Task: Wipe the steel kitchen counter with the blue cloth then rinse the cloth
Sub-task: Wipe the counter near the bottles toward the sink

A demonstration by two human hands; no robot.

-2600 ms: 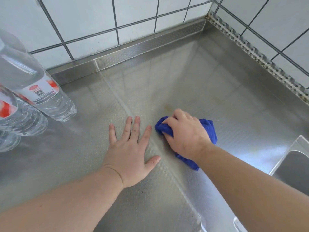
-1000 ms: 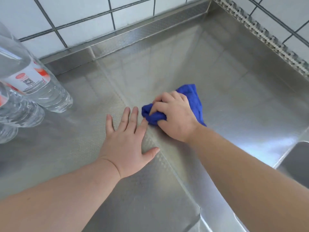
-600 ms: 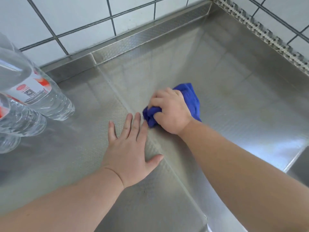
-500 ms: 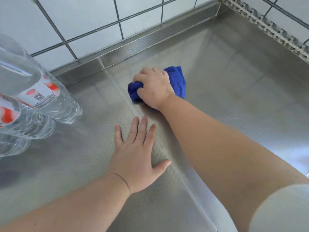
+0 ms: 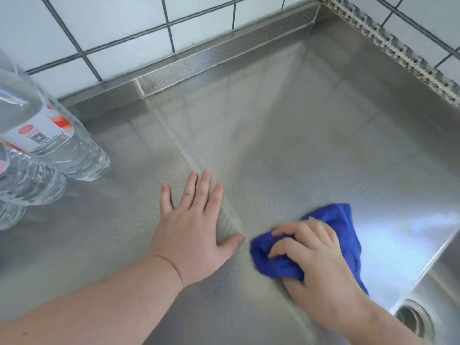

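Head cam: blue cloth (image 5: 346, 235) bunched up on the steel worktop (image 5: 311, 135), near front edge, just left of the sink (image 5: 438, 282). Right hand (image 5: 316, 260) on top of it, fingers curled & clenched round the wad, pressing it onto the steel; cloth sticks out past the fingers on the left and behind the hand toward the back. Left hand (image 5: 194, 235) flat on worktop, palm down, fingers spread, holding nothing; thumb tip just beside the cloth's left end, not clearly touching. A raised seam in the steel runs diagonally from back-left to front, passing btwn the two hands. Both forearms bare, coming in from bottom of frame.

Sink at lower right, only a corner in view, w/ round metal drain (image 5: 414, 319) showing. Bright glare patch on the steel btwn cloth & sink rim.

Far left: clear plastic water bottles (image 5: 49, 145) standing on worktop, white/red labels, well apart from cloth. Partly cut off by frame edge, count unclear.

Back & right: low steel upstand along the wall, white tiles (image 5: 119, 28) w/ dark grout above it. Right-side joint has a perforated metal strip (image 5: 398, 48). Worktop surface has fine embossed texture, somewhat blurred.
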